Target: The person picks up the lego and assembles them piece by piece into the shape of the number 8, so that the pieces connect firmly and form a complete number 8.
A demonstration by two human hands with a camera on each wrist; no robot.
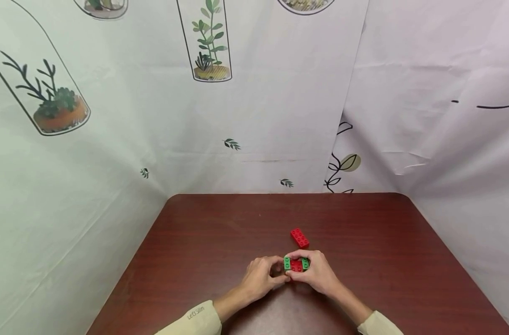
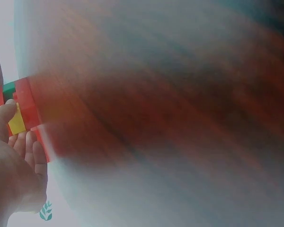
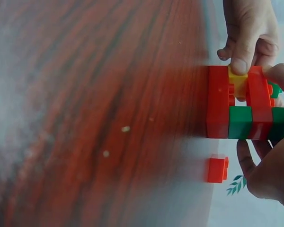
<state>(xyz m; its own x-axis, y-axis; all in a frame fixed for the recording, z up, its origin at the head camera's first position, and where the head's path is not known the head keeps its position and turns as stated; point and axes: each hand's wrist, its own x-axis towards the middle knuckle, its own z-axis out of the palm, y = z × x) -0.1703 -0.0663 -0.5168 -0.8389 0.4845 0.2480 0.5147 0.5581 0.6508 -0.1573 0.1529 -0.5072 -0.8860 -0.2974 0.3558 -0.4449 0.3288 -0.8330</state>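
A small block stack (image 1: 296, 264) of red, green and yellow bricks sits near the front middle of the dark wooden table (image 1: 220, 232). My right hand (image 1: 317, 274) grips the block stack (image 3: 244, 106) from the right side, thumb below and fingers above. My left hand (image 1: 260, 277) touches its left end with curled fingers; in the right wrist view the left hand (image 3: 248, 33) presses a fingertip on the yellow brick. The left wrist view is blurred, showing the left hand (image 2: 14, 161) against the block stack (image 2: 21, 106). A loose red brick (image 1: 299, 238) lies just behind.
Curtains printed with plants hang behind and on both sides of the table. The loose red brick (image 3: 217, 170) shows past the stack in the right wrist view. Bare wood stretches left, right and behind the hands.
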